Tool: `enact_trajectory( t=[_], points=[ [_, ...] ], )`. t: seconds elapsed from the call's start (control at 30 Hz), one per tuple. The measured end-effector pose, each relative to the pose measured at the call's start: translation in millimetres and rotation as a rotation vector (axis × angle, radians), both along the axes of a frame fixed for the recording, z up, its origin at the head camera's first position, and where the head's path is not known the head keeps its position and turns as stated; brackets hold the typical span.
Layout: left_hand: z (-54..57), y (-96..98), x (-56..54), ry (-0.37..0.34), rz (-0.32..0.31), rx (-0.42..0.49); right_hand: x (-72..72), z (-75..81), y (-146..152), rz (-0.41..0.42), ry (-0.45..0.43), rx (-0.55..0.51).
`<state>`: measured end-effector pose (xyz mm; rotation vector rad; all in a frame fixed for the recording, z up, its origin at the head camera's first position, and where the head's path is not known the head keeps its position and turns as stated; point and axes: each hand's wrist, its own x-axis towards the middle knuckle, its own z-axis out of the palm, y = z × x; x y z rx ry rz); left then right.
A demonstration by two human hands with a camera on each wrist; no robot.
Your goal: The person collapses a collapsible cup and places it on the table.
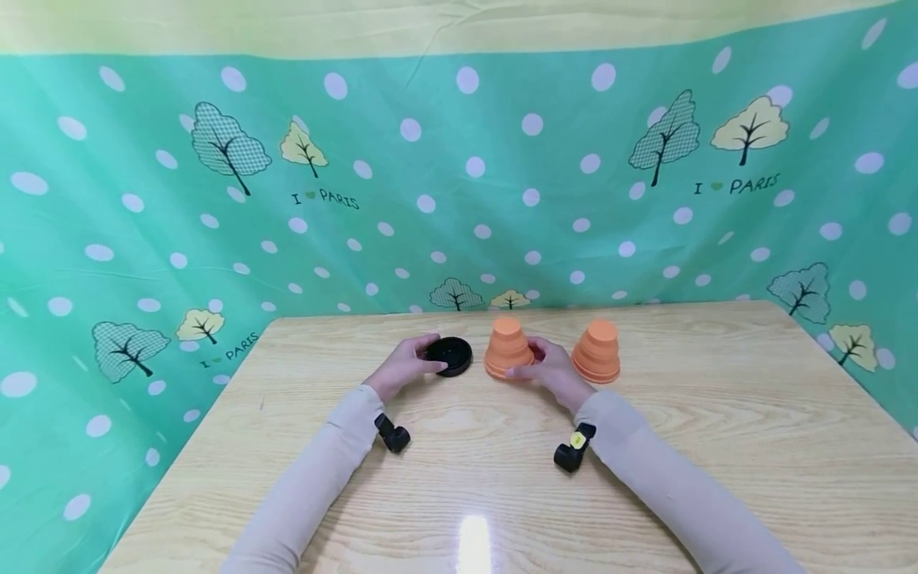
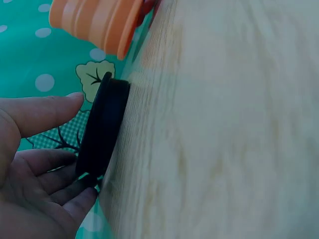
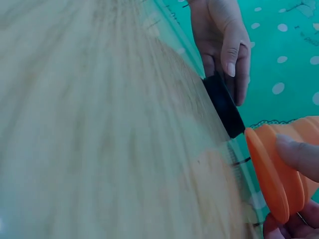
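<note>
In the head view, my right hand (image 1: 548, 367) grips a stack of upside-down orange plant pots (image 1: 506, 347), thumb on the near side and fingers round the back. In the left wrist view a strip of green shows between the rim of these pots (image 2: 94, 25) and the tabletop. My left hand (image 1: 405, 365) is at the left side of a round black saucer (image 1: 449, 356) lying on the table. Its fingers reach the saucer's edge (image 2: 102, 124), while the thumb stands apart from it in the left wrist view.
A second stack of upside-down orange pots (image 1: 598, 352) stands right of my right hand. The wooden table (image 1: 459, 446) ends at a green dotted curtain (image 1: 402, 183) close behind these things. A black camera is strapped on each wrist.
</note>
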<state>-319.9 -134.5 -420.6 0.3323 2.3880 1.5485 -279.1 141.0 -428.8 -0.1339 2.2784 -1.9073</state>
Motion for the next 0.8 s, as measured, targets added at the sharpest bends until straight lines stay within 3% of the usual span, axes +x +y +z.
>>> enact_trajectory(
  t=[0.23, 0.43, 0.53, 0.67, 0.8],
  points=[
    [7.2, -0.9, 4.4, 0.068, 0.024, -0.054, 1.4, 10.2, 0.8, -0.034, 0.014, 0.074],
    [19.6, 8.0, 14.5, 0.170, 0.026, -0.055, 7.8, 20.3, 3.7, 0.014, 0.070, 0.082],
    [24.7, 16.3, 19.9, 0.189, -0.003, -0.002, 11.2, 23.1, 5.4, 0.027, 0.091, 0.079],
    [29.8, 27.8, 27.2, 0.161, -0.039, 0.097, 15.8, 26.2, 7.6, 0.029, 0.107, 0.063],
    [33.4, 38.5, 33.5, 0.154, -0.065, 0.137, 20.5, 28.8, 9.7, 0.035, 0.136, 0.030]
  ],
)
